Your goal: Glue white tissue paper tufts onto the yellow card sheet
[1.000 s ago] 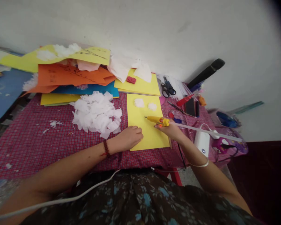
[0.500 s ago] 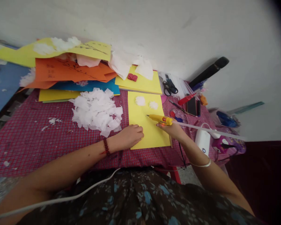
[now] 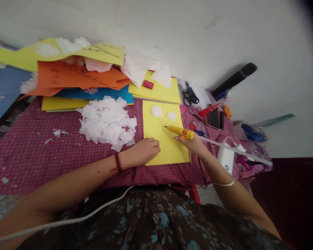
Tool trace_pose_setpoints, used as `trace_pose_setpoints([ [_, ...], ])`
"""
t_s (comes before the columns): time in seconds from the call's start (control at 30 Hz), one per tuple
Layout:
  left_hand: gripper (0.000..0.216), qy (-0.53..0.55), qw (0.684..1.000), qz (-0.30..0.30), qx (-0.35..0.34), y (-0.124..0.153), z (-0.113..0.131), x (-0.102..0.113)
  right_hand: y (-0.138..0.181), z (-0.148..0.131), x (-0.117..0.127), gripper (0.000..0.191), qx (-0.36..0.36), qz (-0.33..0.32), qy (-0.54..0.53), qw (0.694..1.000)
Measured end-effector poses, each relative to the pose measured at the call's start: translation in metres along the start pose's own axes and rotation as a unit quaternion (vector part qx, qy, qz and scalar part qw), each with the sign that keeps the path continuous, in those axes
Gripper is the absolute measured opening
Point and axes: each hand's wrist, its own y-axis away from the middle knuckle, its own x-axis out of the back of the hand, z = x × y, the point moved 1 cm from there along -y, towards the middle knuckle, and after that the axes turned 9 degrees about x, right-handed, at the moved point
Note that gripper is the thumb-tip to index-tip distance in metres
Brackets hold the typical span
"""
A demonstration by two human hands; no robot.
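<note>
A yellow paper sheet (image 3: 159, 139) lies on the red checked tablecloth (image 3: 54, 156). Two white tissue puffs (image 3: 157, 111) sit near its far end. My left hand (image 3: 143, 151) rests on the sheet's near left edge with the fingers curled down against it. My right hand (image 3: 191, 142) is closed round a yellow glue gun (image 3: 178, 131), its nozzle pointing left over the middle of the sheet. A long glue stick (image 3: 234, 149) juts out behind the gun to the right.
A heap of white tissue pieces (image 3: 106, 119) lies left of the sheet. Orange, yellow and blue papers (image 3: 75, 76) are stacked at the back. Scissors (image 3: 189, 95), pens and a phone (image 3: 213, 118) lie at the right, with a white adapter (image 3: 225, 158) at the table edge.
The glue gun and my right hand have drifted slightly right and away over the sheet. My left hand stays in place on the sheet.
</note>
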Motion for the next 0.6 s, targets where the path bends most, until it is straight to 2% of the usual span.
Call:
trace_pose_setpoints([
  [0.13,0.017,-0.005,1.0,-0.008,0.003,0.0,0.001,0.003,0.0,-0.001,-0.001,0.03,0.02,-0.036,-0.023,0.999],
  [0.33,0.016,-0.014,1.0,0.002,-0.006,0.0,0.001,0.004,0.0,-0.004,-0.003,0.037,-0.014,-0.002,0.021,1.0],
  [0.47,0.016,-0.015,1.0,0.01,-0.011,0.0,0.001,0.002,0.001,-0.012,0.0,0.041,-0.04,-0.001,0.049,0.998],
  [0.6,0.016,-0.012,1.0,0.015,-0.017,0.0,0.0,0.001,0.002,-0.014,0.001,0.041,-0.025,-0.012,0.015,0.999],
])
